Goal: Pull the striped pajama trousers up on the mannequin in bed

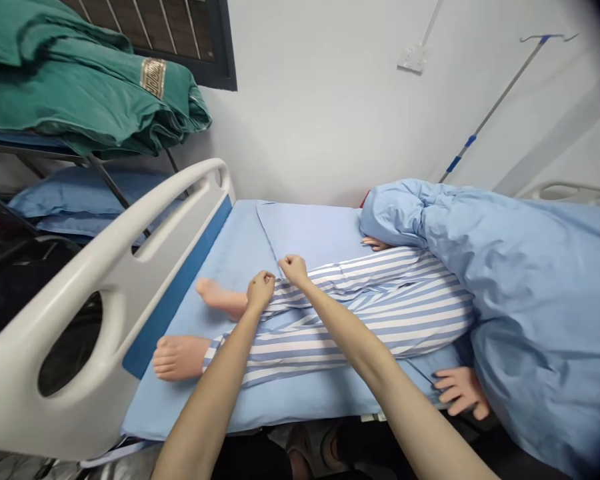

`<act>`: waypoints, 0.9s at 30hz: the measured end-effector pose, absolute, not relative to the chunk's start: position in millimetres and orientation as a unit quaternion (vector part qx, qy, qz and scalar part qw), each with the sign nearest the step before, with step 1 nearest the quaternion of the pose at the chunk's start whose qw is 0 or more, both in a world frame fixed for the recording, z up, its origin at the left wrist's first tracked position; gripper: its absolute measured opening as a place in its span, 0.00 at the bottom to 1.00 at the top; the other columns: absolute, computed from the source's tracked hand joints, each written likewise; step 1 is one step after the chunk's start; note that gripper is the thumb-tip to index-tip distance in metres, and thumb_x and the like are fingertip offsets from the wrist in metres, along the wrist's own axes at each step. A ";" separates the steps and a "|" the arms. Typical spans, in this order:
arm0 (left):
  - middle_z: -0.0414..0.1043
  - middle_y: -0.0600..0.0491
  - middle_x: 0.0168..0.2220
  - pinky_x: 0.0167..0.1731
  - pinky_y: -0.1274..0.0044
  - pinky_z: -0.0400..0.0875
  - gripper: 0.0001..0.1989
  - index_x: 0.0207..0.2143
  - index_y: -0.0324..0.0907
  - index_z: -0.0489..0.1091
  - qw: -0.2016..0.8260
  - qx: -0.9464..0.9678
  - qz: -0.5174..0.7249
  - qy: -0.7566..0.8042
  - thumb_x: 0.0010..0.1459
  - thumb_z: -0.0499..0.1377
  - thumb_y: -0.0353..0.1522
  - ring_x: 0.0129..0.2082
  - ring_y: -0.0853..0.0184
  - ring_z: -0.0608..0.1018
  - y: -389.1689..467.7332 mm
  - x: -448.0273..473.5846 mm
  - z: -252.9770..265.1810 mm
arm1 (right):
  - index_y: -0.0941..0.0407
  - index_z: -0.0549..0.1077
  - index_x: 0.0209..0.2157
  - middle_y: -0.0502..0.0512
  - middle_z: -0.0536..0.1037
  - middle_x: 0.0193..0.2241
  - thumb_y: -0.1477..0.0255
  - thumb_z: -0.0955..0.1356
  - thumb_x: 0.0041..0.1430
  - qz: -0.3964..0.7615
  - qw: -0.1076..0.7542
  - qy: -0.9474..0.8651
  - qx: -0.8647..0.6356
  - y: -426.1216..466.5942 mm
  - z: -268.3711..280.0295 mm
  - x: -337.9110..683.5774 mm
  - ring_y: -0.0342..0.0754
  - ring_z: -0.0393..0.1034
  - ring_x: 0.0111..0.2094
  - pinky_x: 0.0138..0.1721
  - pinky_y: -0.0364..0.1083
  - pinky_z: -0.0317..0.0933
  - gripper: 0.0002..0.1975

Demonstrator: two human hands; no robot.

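A manikin lies on the bed in blue-and-white striped trousers (380, 327). Its bare near foot (180, 357) and far foot (223, 299) point toward the footboard. My left hand (261, 291) is closed on the cloth of the far trouser leg, just above the ankle. Just up the same leg, my right hand (294, 269) is also closed, at the leg's far edge; the cloth inside its fingers is mostly hidden. Between my hands the fabric looks bunched. My forearms cross over the near leg.
A white-and-blue footboard (175, 200) rises at the left. A bunched blue quilt (520, 267) covers the manikin's upper body, with one manikin hand (463, 390) at the near edge. An IV pole (500, 100) stands behind. Green cloth (95, 93) lies on a rack at upper left.
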State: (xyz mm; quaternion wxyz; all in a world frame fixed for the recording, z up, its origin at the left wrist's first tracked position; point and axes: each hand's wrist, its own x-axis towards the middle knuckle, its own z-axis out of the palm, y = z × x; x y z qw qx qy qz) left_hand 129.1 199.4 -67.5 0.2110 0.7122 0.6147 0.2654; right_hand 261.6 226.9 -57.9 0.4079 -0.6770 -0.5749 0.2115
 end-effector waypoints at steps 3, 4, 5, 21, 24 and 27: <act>0.75 0.50 0.30 0.33 0.75 0.61 0.11 0.33 0.46 0.74 0.203 0.697 0.257 0.638 0.55 0.52 0.33 0.34 0.61 0.75 203.8 131.7 -81.5 | 0.55 0.55 0.18 0.44 0.54 0.17 0.68 0.62 0.51 0.191 0.417 -0.555 -0.694 222.5 -54.6 309.8 0.40 0.51 0.23 0.26 0.40 0.46 0.13; 0.74 0.51 0.29 0.32 0.75 0.60 0.10 0.32 0.46 0.74 0.212 0.702 0.258 0.629 0.54 0.52 0.33 0.33 0.61 0.74 205.3 129.3 -83.4 | 0.55 0.55 0.18 0.44 0.54 0.17 0.68 0.61 0.51 0.187 0.421 -0.545 -0.701 219.8 -56.6 323.5 0.40 0.50 0.23 0.26 0.40 0.45 0.13; 0.73 0.52 0.26 0.31 0.76 0.60 0.10 0.30 0.45 0.74 0.233 0.705 0.265 0.615 0.52 0.53 0.33 0.31 0.63 0.73 207.5 126.7 -83.1 | 0.55 0.54 0.18 0.44 0.53 0.17 0.68 0.61 0.51 0.183 0.423 -0.533 -0.710 217.1 -59.8 334.6 0.40 0.50 0.23 0.26 0.41 0.45 0.12; 0.60 0.59 0.16 0.21 0.80 0.54 0.09 0.26 0.41 0.70 0.467 0.569 0.408 0.540 0.41 0.58 0.37 0.18 0.73 0.61 241.3 206.4 -86.0 | 0.55 0.60 0.19 0.45 0.60 0.18 0.68 0.63 0.52 0.136 0.397 -0.556 -0.718 219.7 -37.7 435.7 0.41 0.53 0.24 0.28 0.41 0.45 0.11; 0.60 0.58 0.16 0.22 0.79 0.56 0.08 0.26 0.40 0.70 0.470 0.580 0.391 0.539 0.41 0.59 0.35 0.19 0.73 0.61 242.7 202.4 -80.4 | 0.55 0.55 0.18 0.45 0.56 0.17 0.68 0.63 0.53 0.145 0.426 -0.496 -0.743 213.2 -44.2 464.1 0.41 0.51 0.23 0.27 0.42 0.45 0.14; 0.62 0.57 0.18 0.25 0.78 0.58 0.06 0.26 0.40 0.69 0.392 0.601 0.395 0.574 0.45 0.57 0.34 0.21 0.71 0.63 246.1 221.8 -68.6 | 0.55 0.53 0.17 0.44 0.52 0.16 0.68 0.64 0.51 0.180 0.439 -0.492 -0.730 210.4 -57.0 469.1 0.40 0.49 0.22 0.26 0.42 0.44 0.16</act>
